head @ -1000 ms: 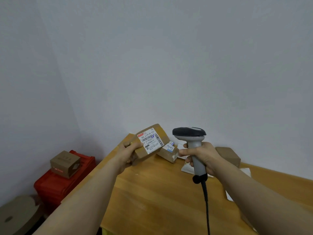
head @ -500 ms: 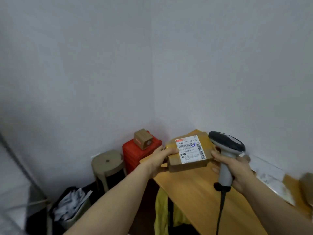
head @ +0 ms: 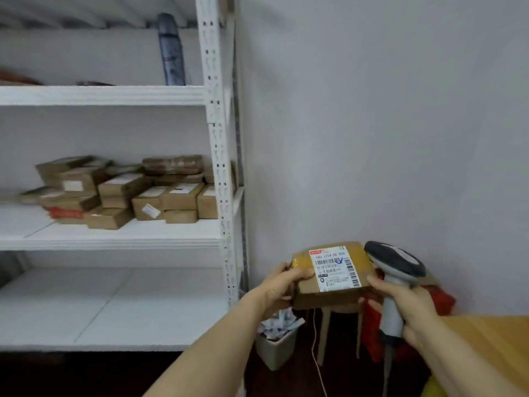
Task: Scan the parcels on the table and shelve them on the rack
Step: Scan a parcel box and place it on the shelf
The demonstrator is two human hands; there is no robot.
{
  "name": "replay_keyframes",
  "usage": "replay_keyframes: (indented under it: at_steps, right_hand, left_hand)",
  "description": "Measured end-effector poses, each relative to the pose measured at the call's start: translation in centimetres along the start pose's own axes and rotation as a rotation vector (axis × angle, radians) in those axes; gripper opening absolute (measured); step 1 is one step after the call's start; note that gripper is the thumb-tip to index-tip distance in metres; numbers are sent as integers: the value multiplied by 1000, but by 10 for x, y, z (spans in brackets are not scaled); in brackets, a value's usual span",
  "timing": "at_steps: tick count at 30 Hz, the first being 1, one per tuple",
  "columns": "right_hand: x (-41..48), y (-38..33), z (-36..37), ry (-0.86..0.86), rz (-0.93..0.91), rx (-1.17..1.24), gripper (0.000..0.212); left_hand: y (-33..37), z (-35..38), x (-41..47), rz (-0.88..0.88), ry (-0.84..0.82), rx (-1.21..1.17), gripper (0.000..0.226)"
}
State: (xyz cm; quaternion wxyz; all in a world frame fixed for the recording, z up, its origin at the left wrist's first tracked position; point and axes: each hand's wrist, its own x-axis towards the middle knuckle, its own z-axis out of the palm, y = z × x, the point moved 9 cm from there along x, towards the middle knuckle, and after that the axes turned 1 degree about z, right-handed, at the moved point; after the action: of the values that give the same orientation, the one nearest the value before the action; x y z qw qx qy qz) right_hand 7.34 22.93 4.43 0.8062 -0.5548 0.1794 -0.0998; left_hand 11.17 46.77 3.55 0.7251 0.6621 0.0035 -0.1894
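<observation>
A grey bin (head: 275, 351) stuffed with paper scraps (head: 279, 322) stood on the dark floor (head: 286, 381) — beside it a beige stool (head: 325, 330), then a red crate (head: 442, 300).

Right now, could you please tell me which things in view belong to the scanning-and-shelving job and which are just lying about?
Job: parcel, gripped by the left hand; scanner, held in the right hand; rack; shelved parcels; table.
Lying about: waste bin; stool; red crate; grey roll on the upper shelf.
</observation>
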Motion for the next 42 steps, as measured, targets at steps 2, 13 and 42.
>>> replay_keyframes:
  at_steps: [2,13,42]
  right_hand:
    - [-2,15,67,-53,-2,-39,52]
    - [-51,110,408,-341,58,-126,40]
    - [-57,231,907,-877,59,-423,17]
  left_hand:
    - [11,-64,-19,27,28,-9,88]
    - [59,-402,-101,111,358,-10,72]
    - [108,-893,-134,301,978,-753,71]
